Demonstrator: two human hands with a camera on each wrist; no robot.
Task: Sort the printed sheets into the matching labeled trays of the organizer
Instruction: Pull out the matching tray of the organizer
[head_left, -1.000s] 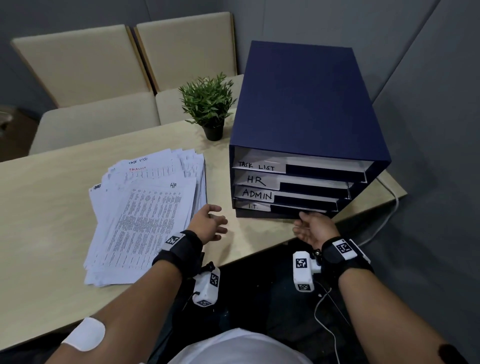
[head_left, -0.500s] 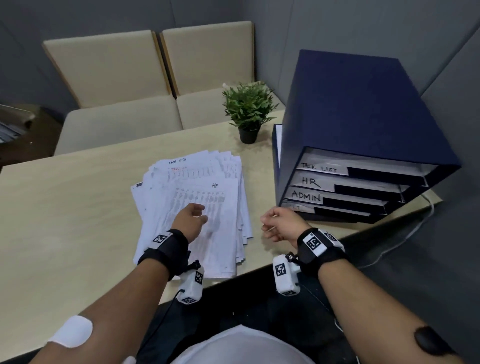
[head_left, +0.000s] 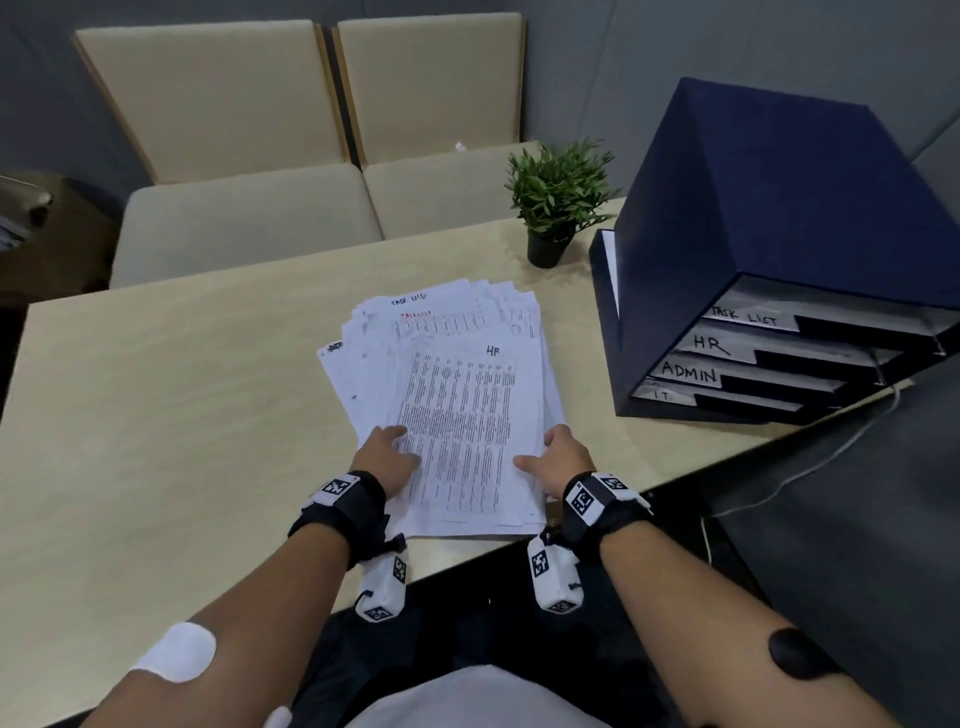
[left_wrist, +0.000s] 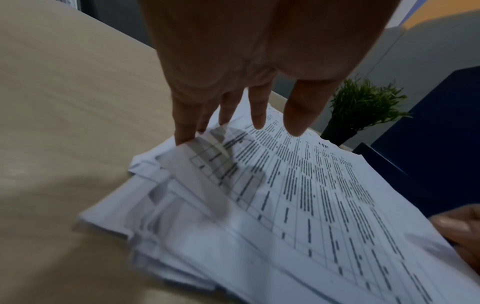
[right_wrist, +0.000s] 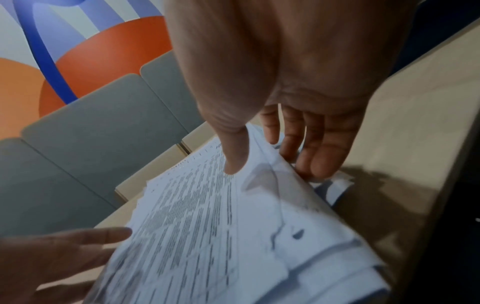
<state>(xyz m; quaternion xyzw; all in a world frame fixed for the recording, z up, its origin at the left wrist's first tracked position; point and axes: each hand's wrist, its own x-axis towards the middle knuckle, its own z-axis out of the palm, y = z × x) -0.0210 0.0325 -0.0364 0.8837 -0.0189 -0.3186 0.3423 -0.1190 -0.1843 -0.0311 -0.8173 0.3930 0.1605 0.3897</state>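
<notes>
White paper, one loose fanned stack of printed sheets (head_left: 457, 395), lying on the pale wood table (head_left: 156, 415) near its front edge. Top sheet (head_left: 462, 431) hand-marked "HR"; sheets marked "TASK LIST" show beneath it at the far end.

Change noted: a second ago our right hand (head_left: 558, 454) was at the bottom tray of the organizer (head_left: 753, 218) and our left hand (head_left: 387, 457) lay beside the stack. Both have now come onto the stack. We judge one delivery finished and the next pick begun.

Left hand: fingers extended, loose, tips at the stack's left edge, where sheet corners curl up; thumb over the print. Grasps nothing.

Right hand: thumb pressing the top sheet, fingers down along the right edge of the stack. Whether they have closed under a sheet, we cannot tell.

Stack lies between the two hands, touching both. Organizer well apart to the right; its "HR" tray (head_left: 727, 345), second from top, is the likely destination.
</notes>
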